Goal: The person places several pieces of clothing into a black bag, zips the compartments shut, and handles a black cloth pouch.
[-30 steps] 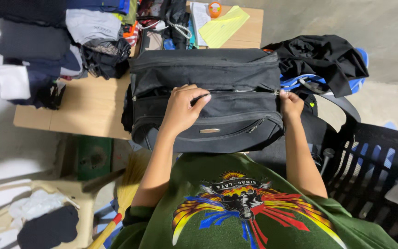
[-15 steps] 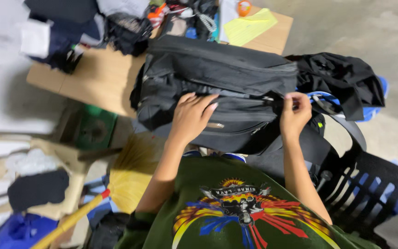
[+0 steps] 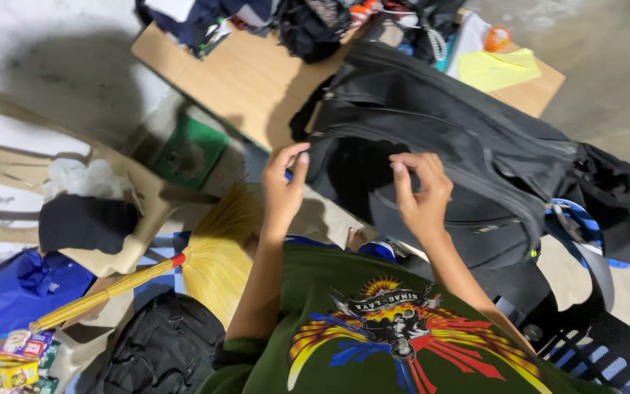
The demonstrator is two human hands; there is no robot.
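Both hands are raised in front of a large black travel bag (image 3: 468,146) that lies tilted across the near edge of a wooden surface (image 3: 246,76). The left hand (image 3: 284,186) is loosely open, fingers straight and pointing up, its fingertips just at the bag's left end; whether it actually touches the fabric cannot be told. The right hand (image 3: 422,193) is curled, thumb and fingertips drawn together against the bag's dark front panel, as if pinching something small there, but what it grips is too small to make out.

Behind the bag, on the far side of the surface, lie a yellow sheet of paper (image 3: 497,69), a small orange object (image 3: 497,38) and a heap of folded dark clothes (image 3: 257,16). A black garment (image 3: 621,197) is bunched to the right of the bag, over something blue. Below the left hand, a straw broom (image 3: 205,259) with a yellow handle lies on the floor, beside a smaller black bag (image 3: 165,350), a blue plastic bag (image 3: 16,288) and a green box (image 3: 187,153) under the surface's edge. The person wears a green printed shirt (image 3: 380,335).
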